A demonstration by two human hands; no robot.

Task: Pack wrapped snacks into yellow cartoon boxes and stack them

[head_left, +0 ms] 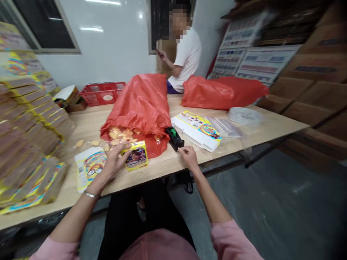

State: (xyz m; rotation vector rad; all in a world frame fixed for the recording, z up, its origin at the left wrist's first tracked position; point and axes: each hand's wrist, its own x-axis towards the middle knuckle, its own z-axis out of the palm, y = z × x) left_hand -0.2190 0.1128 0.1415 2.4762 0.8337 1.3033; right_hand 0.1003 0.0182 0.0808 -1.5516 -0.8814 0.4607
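My left hand [115, 162] is at the table's near edge, its fingertips gripping a corner of a small yellow printed box [135, 155]. Under my left palm lies a flat printed carton sheet [89, 166]. Pale orange snack pieces [119, 135] spill from the mouth of a red plastic sack [138, 104], just beyond the box. My right hand [189, 157] rests on the wood with its fingers curled and empty. Closest to it is a black and green tape dispenser [174, 139]. A partly folded yellow box blank [196, 130] lies to the right.
Tall stacks of flat printed boxes [27, 133] line the left side. Further back are a red crate [101, 94], a second red sack [222, 93], transparent bags [223, 127] and a transparent film roll [245, 116]. A seated person [185, 54] in white holds something. Cardboard cartons [311, 90] stand beyond the table's right edge.
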